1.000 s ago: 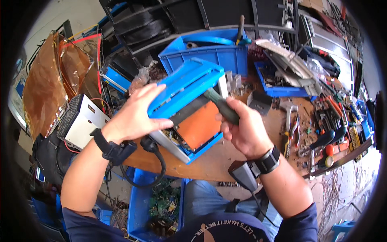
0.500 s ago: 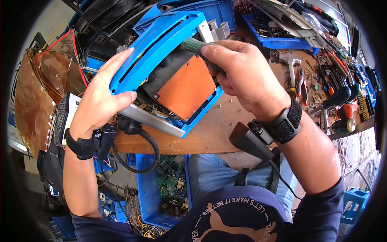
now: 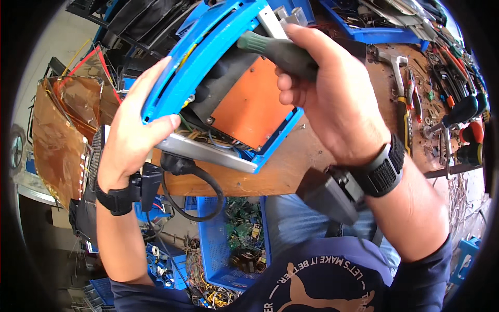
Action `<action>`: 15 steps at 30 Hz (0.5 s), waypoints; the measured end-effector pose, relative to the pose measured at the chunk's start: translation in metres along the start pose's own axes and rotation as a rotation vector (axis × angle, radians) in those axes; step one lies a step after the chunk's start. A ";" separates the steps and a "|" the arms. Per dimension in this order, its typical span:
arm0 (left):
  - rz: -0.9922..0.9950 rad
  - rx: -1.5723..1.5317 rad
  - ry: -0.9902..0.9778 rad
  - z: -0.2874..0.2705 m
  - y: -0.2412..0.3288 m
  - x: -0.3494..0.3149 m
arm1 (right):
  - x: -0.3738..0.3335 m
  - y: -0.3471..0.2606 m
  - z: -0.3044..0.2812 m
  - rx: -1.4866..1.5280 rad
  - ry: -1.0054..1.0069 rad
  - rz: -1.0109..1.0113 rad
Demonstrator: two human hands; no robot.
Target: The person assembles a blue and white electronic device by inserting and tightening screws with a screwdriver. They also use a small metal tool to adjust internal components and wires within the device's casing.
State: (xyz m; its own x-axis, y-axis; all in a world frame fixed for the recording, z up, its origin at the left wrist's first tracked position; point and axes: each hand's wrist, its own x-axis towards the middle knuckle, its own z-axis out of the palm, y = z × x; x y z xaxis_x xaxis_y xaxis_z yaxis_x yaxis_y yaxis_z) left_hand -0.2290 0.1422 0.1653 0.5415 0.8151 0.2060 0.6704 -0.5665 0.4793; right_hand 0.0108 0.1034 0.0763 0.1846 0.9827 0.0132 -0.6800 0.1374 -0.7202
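Note:
A blue-framed device (image 3: 179,86) stands tilted on the bench, its side open. Inside sit an orange plate (image 3: 253,104), dark parts and loose wires; a silver metal strip (image 3: 210,152) runs along its near edge. My left hand (image 3: 132,127) grips the blue frame at its left end, thumb on the near side and fingers behind. Over the orange plate's far edge, my right hand (image 3: 338,96) holds a screwdriver (image 3: 278,52) by its green and black handle, fingers curled under it and thumb raised off. The screwdriver's shaft is hidden.
A hammer (image 3: 399,78), pliers (image 3: 414,99) and several screwdrivers lie on the wooden bench (image 3: 374,112) at right. A black cable (image 3: 215,187) loops off the near edge. Below, a blue crate (image 3: 210,244) holds green circuit boards. Brown sheets (image 3: 60,135) stand at left.
My right hand has turned and loosened around the screwdriver, its thumb lifting and more of the dark handle showing. The left hand keeps its grip on the frame. The whole view has shifted slightly.

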 end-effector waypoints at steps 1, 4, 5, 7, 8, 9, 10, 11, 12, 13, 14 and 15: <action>-0.010 0.033 -0.005 -0.001 -0.001 0.000 | -0.004 0.005 0.005 0.082 0.084 -0.011; -0.013 0.070 0.022 -0.002 -0.004 -0.001 | -0.008 0.009 0.013 0.121 0.092 -0.043; 0.007 0.121 0.029 -0.002 -0.004 -0.002 | -0.008 0.007 0.014 0.048 0.097 -0.013; 0.041 0.125 0.041 -0.002 -0.004 -0.003 | -0.008 0.000 0.011 -0.078 0.126 0.058; 0.050 0.154 0.049 -0.002 -0.005 -0.002 | -0.009 -0.007 0.007 -0.144 0.085 0.103; 0.067 0.173 0.056 -0.002 -0.005 -0.002 | -0.009 -0.008 0.006 -0.156 0.038 0.114; 0.070 0.180 0.059 -0.001 -0.005 -0.001 | -0.011 -0.010 0.004 -0.167 0.013 0.123; 0.078 0.180 0.064 -0.001 -0.006 -0.001 | -0.009 -0.011 0.003 -0.177 0.024 0.112; 0.092 0.190 0.063 0.000 -0.006 -0.001 | -0.008 -0.010 0.002 -0.179 0.019 0.098; 0.094 0.193 0.063 0.000 -0.006 0.000 | -0.007 -0.009 0.000 -0.170 -0.011 0.104; 0.087 0.190 0.067 -0.001 -0.006 0.000 | -0.004 -0.008 -0.002 -0.202 -0.010 0.074; 0.089 0.196 0.068 0.000 -0.007 -0.001 | -0.003 -0.008 -0.005 -0.221 -0.031 0.063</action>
State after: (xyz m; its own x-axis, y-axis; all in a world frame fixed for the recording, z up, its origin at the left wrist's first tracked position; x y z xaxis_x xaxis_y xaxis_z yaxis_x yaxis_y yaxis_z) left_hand -0.2341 0.1453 0.1622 0.5720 0.7631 0.3009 0.7107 -0.6442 0.2827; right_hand 0.0194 0.0990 0.0781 0.1231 0.9922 -0.0178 -0.5165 0.0488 -0.8549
